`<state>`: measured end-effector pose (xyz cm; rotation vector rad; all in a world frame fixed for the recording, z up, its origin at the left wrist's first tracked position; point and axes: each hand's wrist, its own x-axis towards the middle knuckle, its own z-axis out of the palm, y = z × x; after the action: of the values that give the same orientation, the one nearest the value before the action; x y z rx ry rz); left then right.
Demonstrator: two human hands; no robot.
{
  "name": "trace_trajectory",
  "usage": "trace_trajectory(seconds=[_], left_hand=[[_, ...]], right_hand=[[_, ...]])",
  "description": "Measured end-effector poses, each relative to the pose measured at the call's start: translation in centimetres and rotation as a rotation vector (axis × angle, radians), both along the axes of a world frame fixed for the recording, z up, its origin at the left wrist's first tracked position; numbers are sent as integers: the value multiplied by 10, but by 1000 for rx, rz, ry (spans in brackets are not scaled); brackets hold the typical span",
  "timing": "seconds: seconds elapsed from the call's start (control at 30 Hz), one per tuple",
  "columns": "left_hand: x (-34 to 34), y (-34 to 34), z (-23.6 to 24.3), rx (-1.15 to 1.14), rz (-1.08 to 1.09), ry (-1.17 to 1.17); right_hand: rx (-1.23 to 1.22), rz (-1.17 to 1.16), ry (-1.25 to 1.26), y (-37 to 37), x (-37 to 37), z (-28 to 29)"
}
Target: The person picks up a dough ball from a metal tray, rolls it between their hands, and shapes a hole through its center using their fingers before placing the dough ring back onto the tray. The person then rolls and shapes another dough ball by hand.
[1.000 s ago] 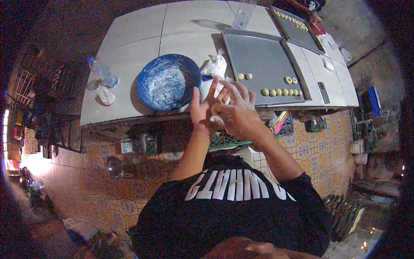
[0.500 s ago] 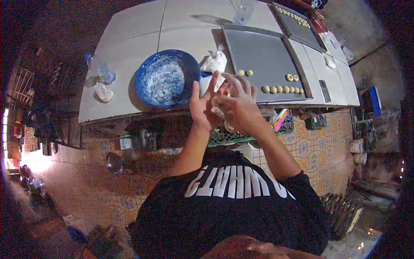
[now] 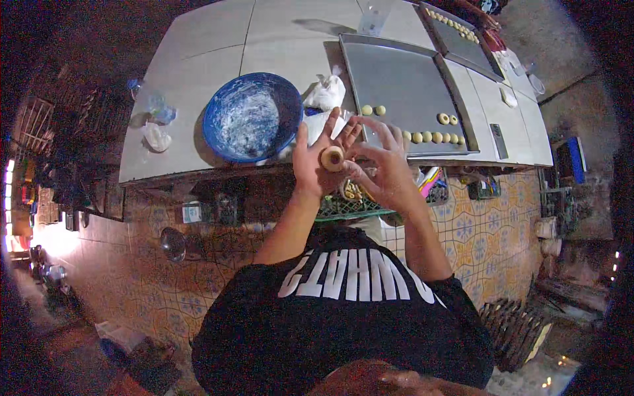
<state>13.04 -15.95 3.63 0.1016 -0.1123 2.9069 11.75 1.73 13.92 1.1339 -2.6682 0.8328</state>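
1. Left hand (image 3: 309, 165): palm up, fingers spread apart, the dough piece resting on the palm.
2. Dough piece (image 3: 325, 159): one, round, pale, a dark hollow at its middle; lies in the left hand, above the near edge of the counter.
3. Right hand (image 3: 392, 173): fingers bent and apart, thumb tip at the right side of the dough piece; contact cannot be told.
4. White bag (image 3: 327, 94): one, knotted, on the counter just beyond the left fingers.
5. Blue bowl (image 3: 212, 140): one, round, coated inside with white powder (image 3: 249, 122); left of the hands.
6. Near tray (image 3: 399, 72): metal, rectangular, right of the bag; carries two dough balls at left, two hollowed pieces at right, and a row along the near edge.
7. Dark flat object (image 3: 498, 141): one, right of the near tray.
8. Plastic bottle (image 3: 156, 107) and small clear bag (image 3: 157, 136): far left of the bowl, side by side.
9. Far tray (image 3: 463, 58): metal, at the far right, with lines of dough balls.
10. Counter (image 3: 205, 36): pale, tiled, under all the foregoing wares.
11. Green crate (image 3: 350, 211): below the counter's near edge.
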Motion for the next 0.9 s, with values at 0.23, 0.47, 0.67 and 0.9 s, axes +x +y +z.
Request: trace_trajectory(seconds=[0.23,0.47,0.67,0.9], left_hand=[[-3,-4,-10,117,-35,136],[0,0,-3,-141,105,41],[2,5,-4,-13,88,51],[7,1,-10,-15,77,67]], right_hand=[[92,6,-32,-16,12,-18],[133,20,56,-17,10,-17],[182,68,49,-29,15,-10],[206,21,171,-35,17,-15]])
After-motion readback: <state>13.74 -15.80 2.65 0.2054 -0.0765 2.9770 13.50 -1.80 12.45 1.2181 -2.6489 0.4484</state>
